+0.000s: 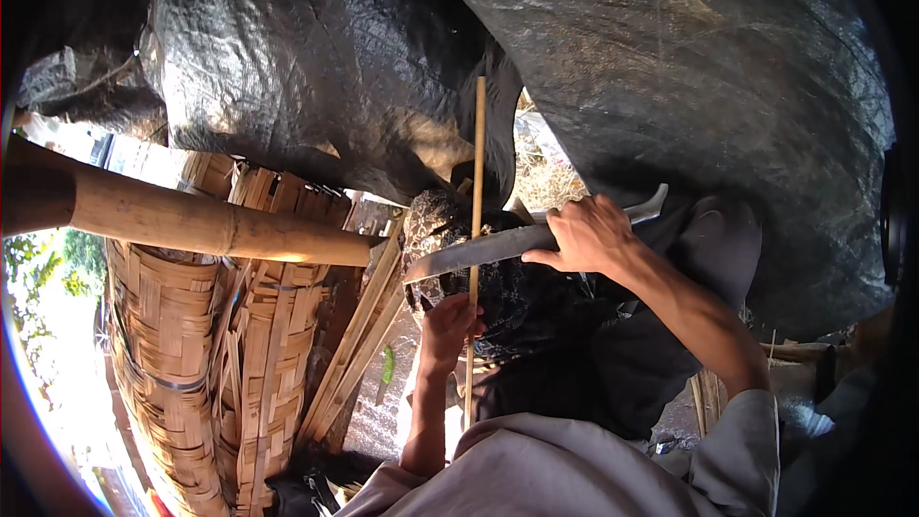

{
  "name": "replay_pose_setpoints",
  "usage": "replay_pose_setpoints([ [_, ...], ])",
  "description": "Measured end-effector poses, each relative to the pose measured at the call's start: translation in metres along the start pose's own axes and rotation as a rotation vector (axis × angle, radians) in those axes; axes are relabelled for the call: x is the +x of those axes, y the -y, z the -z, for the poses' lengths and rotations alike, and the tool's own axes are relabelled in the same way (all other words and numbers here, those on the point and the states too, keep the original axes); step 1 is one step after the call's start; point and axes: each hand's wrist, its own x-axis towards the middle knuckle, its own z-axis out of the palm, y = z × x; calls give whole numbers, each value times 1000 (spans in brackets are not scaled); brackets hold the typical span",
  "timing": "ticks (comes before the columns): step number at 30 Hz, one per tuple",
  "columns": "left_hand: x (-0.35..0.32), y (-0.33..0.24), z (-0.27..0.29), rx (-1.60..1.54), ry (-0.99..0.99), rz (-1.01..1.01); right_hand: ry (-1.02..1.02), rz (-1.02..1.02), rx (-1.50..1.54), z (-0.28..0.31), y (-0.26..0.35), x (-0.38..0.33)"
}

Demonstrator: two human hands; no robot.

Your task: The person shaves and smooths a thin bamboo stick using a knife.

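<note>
My left hand (450, 330) is closed around the lower part of a long thin bamboo strip (479, 153). The strip stands nearly upright in the view, its lower end reaching down toward my shirt. My right hand (592, 237) grips the handle of a machete (498, 247), whose pale end sticks out past my fist. The broad dark blade crosses the strip just above my left hand, its tip pointing left. Whether the edge is biting into the strip I cannot tell. Beneath both hands is a dark patterned cloth (498, 311) over my lap.
Tall woven bamboo baskets (168, 345) stand at the left, with split bamboo slats (354, 354) leaning beside them. A thick bamboo pole (220, 220) juts in from the left toward my lap. Dark plastic sheeting (689, 57) hangs across the far side.
</note>
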Motion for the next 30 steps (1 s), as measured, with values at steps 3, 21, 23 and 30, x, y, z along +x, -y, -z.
replay_pose_setpoints([
  [3,1,14,1,101,8,12,24,-20,21,-5,2,0],
  [21,10,25,8,-207,12,106,72,-7,483,-117,60,13],
  [23,11,27,12,-243,58,125,161,-30,513,-113,62,18],
  [30,21,29,4,-382,-51,191,100,11,554,-127,61,27],
])
